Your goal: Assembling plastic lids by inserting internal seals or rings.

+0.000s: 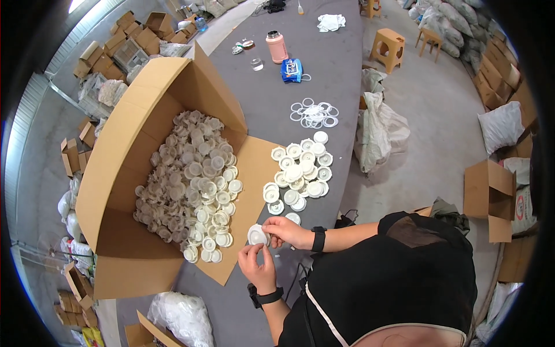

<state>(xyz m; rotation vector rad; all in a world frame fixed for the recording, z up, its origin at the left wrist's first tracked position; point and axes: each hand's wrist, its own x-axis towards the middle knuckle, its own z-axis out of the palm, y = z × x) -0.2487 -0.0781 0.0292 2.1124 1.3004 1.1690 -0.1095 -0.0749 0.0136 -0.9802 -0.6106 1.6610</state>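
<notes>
Between both hands is a round white plastic cap (pixel 258 235), held up over the table edge of the cardboard flap. My left hand (pixel 258 267) pinches its lower rim between thumb and fingers. On the cap's right side, the fingers of my right hand (pixel 289 232) are closed on its edge. Beyond the hands, several loose white caps (pixel 298 173) lie in a group on the grey table. An open cardboard box (pixel 124 254) lies on its side to the left, with a large heap of similar translucent caps (pixel 196 168) spilling onto its flap.
White rings (pixel 315 114) form a small pile farther up the grey tabletop (pixel 243 52). Past them are a blue packet (pixel 292 70), a pink flask (pixel 277 47) and a white cloth (pixel 331 22). A clear plastic bag (pixel 181 319) lies near the front. Yellow stools (pixel 387 49) stand right of the table.
</notes>
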